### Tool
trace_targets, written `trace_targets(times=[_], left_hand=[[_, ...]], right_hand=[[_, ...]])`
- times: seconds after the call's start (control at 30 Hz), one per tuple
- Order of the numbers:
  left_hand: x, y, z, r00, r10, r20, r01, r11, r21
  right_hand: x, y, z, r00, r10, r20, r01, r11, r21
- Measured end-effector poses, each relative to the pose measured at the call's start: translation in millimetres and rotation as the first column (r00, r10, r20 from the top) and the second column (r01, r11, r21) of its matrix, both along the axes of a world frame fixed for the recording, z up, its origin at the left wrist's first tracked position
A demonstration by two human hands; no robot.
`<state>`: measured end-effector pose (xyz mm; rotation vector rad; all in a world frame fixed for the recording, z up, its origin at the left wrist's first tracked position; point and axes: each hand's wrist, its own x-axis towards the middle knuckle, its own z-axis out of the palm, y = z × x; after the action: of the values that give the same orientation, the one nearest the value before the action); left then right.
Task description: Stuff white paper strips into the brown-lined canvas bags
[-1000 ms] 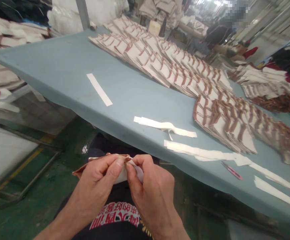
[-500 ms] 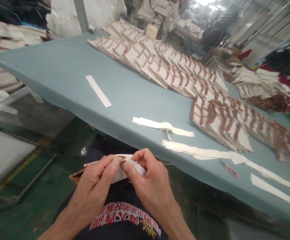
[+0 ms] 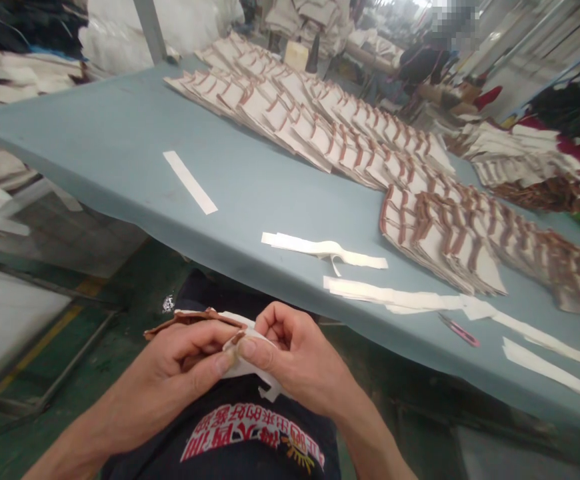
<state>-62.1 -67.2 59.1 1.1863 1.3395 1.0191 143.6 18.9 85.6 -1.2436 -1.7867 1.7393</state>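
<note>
Both hands meet over my lap, below the near edge of the blue-grey table (image 3: 120, 153). My left hand (image 3: 180, 363) pinches a cream fabric piece with brown trim (image 3: 190, 317), thumb pressed on its right end. My right hand (image 3: 290, 353) is closed on a white strip (image 3: 255, 370) that curls off the same piece, its end hanging below my fingers. The thumbs of both hands touch at the strip.
Rows of overlapping cream pieces with brown trim (image 3: 350, 140) run diagonally across the table. Loose white strips (image 3: 325, 250) lie near the front edge, one alone (image 3: 190, 182) at the left. Small pink snips (image 3: 459, 330) lie right. A person (image 3: 427, 60) sits far behind.
My hands have dropped lower toward my lap. The white strip has peeled further from the fabric piece and now curls down under my right fingers.
</note>
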Motion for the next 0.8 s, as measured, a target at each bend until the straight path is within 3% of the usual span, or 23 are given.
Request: trace_targets(times=[0.17,0.3,0.4,0.63,0.8], left_hand=[[7.3,1.3,1.9,0.995,0.095,-0.014,-0.096,0.994,-0.046],[18.4,1.3,4.9,0.974,0.214,-0.07,-0.216,0.976,-0.034],[24.3,1.1,10.4,0.965,0.253,-0.072,-0.257,0.965,-0.059],[28.6,5.2,14.7,0.979,0.201,0.022,-0.197,0.975,-0.106],[21.3,4.7,1.9,0.96,0.04,0.275,-0.007,0.993,-0.121]], right_hand=[[-9.0,2.6,-1.9,0.99,0.021,-0.14,-0.063,0.951,-0.302],[-16.8,2.7,-16.0,0.955,-0.008,-0.295,-0.145,0.859,-0.49],[-19.4,0.3,-29.2,0.932,-0.038,-0.361,-0.183,0.809,-0.559],[-16.5,3.6,-47.9,0.873,-0.058,-0.484,-0.328,0.665,-0.671],[-8.6,8.3,-46.7,0.854,0.008,-0.521,-0.405,0.639,-0.654]])
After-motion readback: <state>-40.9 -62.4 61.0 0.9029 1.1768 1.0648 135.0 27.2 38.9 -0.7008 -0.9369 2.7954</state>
